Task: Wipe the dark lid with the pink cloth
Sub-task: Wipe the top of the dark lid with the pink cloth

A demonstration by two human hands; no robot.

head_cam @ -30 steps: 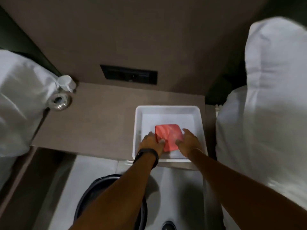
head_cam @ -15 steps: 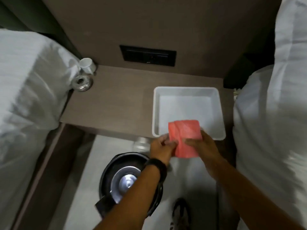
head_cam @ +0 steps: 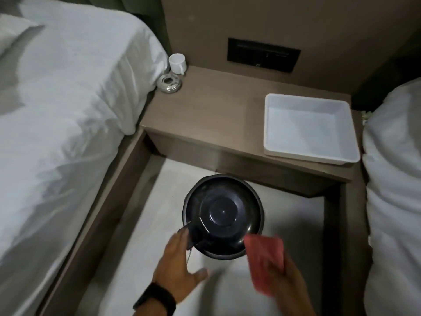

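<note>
Head view: looks down between two beds at the floor (head_cam: 145,258), with motion blur near the hands.
Dark lid orientation: dark lid (head_cam: 222,215) is round, so no long axis; it lies flat, top facing up, with a raised centre disc.
Dark lid place: on a dark round pot on the floor, just below the counter (head_cam: 216,115) edge.
Pink cloth: pink cloth (head_cam: 265,261) hangs folded, long axis running top to bottom, its upper corner at the lid's lower right rim.
Right hand: right hand (head_cam: 284,279) clasps the cloth's lower part.
Left hand: left hand (head_cam: 178,267) is spread, fingers at the pot's left side handle; contact cannot be told.
Surroundings: white tray (head_cam: 307,128) on the counter's right; white cup (head_cam: 177,63) and metal dish (head_cam: 169,83) at its left back corner; left bed (head_cam: 59,106) and right bed (head_cam: 394,179) flank the gap.
Lid look: glossy, dark, with faint reflections.
</note>
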